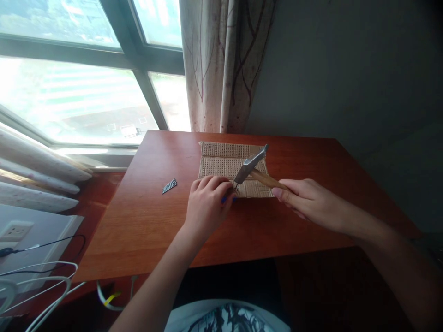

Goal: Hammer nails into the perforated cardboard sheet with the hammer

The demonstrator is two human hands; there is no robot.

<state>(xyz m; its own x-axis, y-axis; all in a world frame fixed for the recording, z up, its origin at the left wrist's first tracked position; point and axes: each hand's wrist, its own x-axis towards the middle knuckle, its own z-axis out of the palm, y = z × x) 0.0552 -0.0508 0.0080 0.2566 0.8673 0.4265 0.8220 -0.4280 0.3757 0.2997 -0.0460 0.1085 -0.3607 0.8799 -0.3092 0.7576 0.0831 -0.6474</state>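
A piece of brown cardboard (224, 163) dotted with rows of small holes lies flat on the wooden desk (145, 216). My left hand (207, 203) rests at its near edge, fingers pinched on something small with a blue tip that I cannot make out. My right hand (311, 200) is closed round the wooden handle of a hammer (252, 167). The hammer's metal head hangs just above the cardboard, right beside my left fingertips. A small bundle of nails (169, 186) lies on the desk to the left of the cardboard.
The desk stands against a grey wall (346, 69), with a patterned curtain (224, 64) and a large window (79, 83) behind it. White cables and a wall socket (15, 229) lie lower left, beside the desk's left edge.
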